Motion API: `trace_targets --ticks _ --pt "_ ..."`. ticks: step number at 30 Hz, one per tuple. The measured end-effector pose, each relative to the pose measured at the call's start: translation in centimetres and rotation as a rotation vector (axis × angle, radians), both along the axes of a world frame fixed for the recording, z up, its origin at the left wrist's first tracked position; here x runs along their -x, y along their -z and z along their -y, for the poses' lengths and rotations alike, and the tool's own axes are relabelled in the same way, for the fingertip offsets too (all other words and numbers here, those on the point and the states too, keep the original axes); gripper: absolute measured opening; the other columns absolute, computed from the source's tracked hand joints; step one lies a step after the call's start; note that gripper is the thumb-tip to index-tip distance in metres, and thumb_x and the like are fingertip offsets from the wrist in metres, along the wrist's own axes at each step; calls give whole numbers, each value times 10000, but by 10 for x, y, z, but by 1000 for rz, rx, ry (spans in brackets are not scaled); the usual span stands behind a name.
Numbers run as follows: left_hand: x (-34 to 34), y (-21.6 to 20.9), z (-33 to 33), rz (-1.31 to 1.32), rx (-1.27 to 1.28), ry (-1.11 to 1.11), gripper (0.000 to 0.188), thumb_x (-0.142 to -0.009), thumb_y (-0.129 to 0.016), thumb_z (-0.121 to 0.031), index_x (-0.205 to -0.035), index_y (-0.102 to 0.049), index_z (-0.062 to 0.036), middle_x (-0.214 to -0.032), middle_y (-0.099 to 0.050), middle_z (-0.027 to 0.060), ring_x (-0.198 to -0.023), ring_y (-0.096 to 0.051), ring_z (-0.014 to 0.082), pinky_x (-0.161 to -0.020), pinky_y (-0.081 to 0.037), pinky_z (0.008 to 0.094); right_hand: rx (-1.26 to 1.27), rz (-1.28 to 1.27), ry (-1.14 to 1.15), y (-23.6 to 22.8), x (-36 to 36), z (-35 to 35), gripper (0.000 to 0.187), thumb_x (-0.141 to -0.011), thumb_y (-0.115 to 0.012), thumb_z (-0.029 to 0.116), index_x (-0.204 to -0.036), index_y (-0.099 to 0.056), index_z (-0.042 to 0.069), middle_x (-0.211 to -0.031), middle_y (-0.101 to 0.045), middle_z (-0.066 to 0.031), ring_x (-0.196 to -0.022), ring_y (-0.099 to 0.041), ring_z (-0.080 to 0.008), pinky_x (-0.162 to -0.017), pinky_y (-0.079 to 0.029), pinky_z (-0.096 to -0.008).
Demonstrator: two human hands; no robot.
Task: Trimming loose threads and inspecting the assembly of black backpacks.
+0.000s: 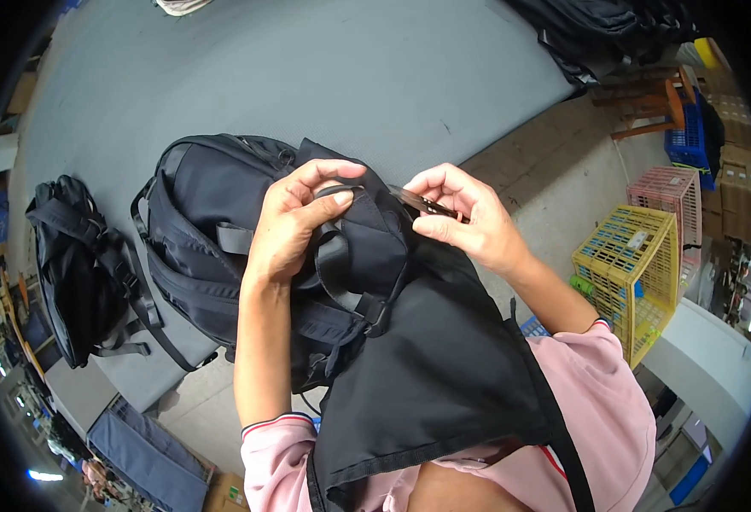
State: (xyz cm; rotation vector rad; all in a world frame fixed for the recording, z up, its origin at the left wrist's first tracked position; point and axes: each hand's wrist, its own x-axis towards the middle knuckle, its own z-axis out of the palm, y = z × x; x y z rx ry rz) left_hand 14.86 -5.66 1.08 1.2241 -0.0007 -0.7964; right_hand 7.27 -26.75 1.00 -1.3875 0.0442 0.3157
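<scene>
A black backpack (222,192) lies at the near edge of the grey table, partly over my black apron (444,367). My left hand (299,218) rests on the bag, thumb and forefinger pinching its dark fabric near a strap (333,256). Just right of it, my right hand (469,213) grips a pair of small thread snips (431,206). Their metal tip points left toward the pinched fabric, and I cannot tell whether it touches. The palm hides part of the handle. A buckle and webbing (367,311) hang below the hands.
Another black backpack (72,264) lies at the left of the grey table (324,77). More black bags (606,34) are piled at the far right. Beyond the table's right edge stand a wooden stool (649,107), a yellow crate (627,256), a pink crate (666,192) and a blue crate (687,136).
</scene>
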Motion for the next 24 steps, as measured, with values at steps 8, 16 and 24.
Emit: trace_targets --ticks 8,16,24 --pt "12 -11 4 360 -338 26 181 -820 -559 -12 -989 -619 16 -971 -648 58 -1014 -565 164 -980 -375 322 280 23 -95 -6 1 -8 118 -820 -626 -8 -928 -581 4 -802 -598 3 -745 -531 -42 -694 -430 -199" --pt "77 -12 -5 1017 -648 -227 218 -669 -654 94 -836 -640 -46 -915 -541 90 -837 -539 222 -728 -460 314 242 3 110 2 13 -1 135 -855 -630 113 -823 -573 -5 -703 -585 10 -688 -507 -35 -648 -424 -209" --pt "86 -8 -6 957 -628 -249 201 -697 -609 128 -838 -626 -15 -931 -559 112 -837 -571 225 -682 -480 290 271 239 57 -9 13 -15 39 -861 -594 47 -882 -605 15 -682 -548 38 -605 -433 -14 -564 -354 -186"
